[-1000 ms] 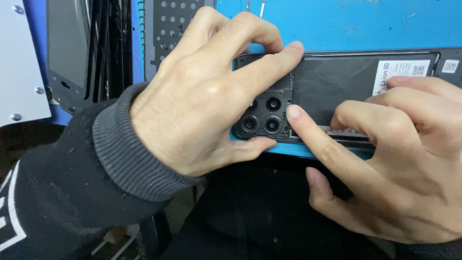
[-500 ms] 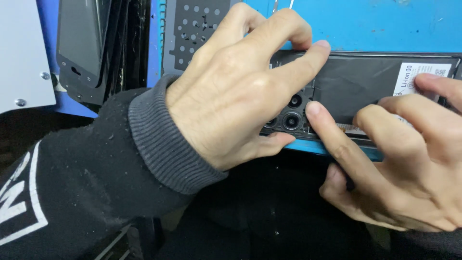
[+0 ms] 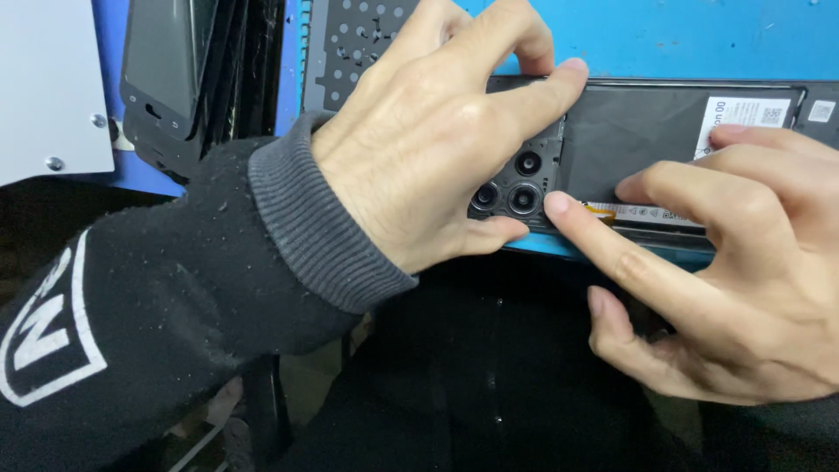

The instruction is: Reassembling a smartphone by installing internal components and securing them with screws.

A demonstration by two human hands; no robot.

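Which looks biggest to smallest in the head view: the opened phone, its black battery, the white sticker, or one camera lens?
1. Opened phone, partly hidden under the left hand
2. Black battery
3. White sticker
4. Camera lens

All lie at similar distance, so the order seems safe.

The left hand (image 3: 419, 149) covers the nine o'clock end of the opened phone (image 3: 647, 149), so that end and part of the camera lenses (image 3: 516, 188) cannot be seen. The phone's three o'clock end runs off the picture's edge. The right hand (image 3: 717, 271) hides the phone's six o'clock rim and is itself cut off at three o'clock. The print on the white label (image 3: 743, 114) is too small to tell.
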